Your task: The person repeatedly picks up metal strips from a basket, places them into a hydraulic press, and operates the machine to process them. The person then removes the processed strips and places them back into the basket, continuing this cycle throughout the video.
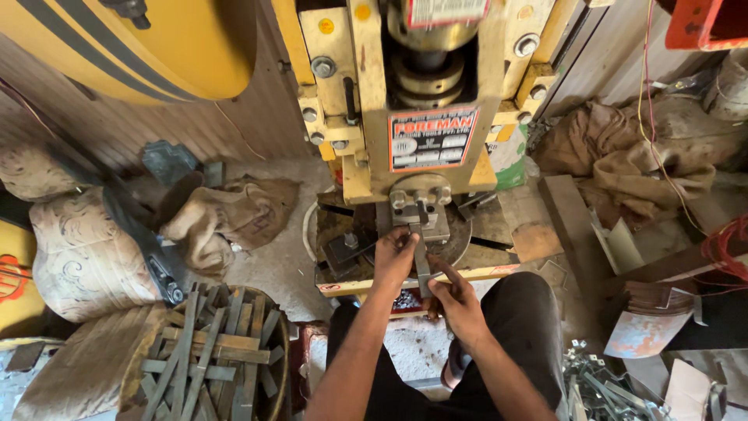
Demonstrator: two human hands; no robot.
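Observation:
A yellow press machine (366, 117) stands in front of me, its ram over a dark die block (425, 222). Both my hands hold a narrow flat metal strip (421, 261) that runs lengthwise under the ram. My left hand (393, 257) pinches the strip's far part, right at the die. My right hand (456, 300) grips the near end, index finger stretched along it. My dark-trousered knees sit below.
A round basket (276, 366) at lower left holds several flat metal strips (206, 351). Bent metal pieces (604, 386) pile up at lower right. Sacks (82, 261) and brown cloth (230, 218) lie left, more cloth (623, 160) right. A big yellow flywheel (156, 43) hangs upper left.

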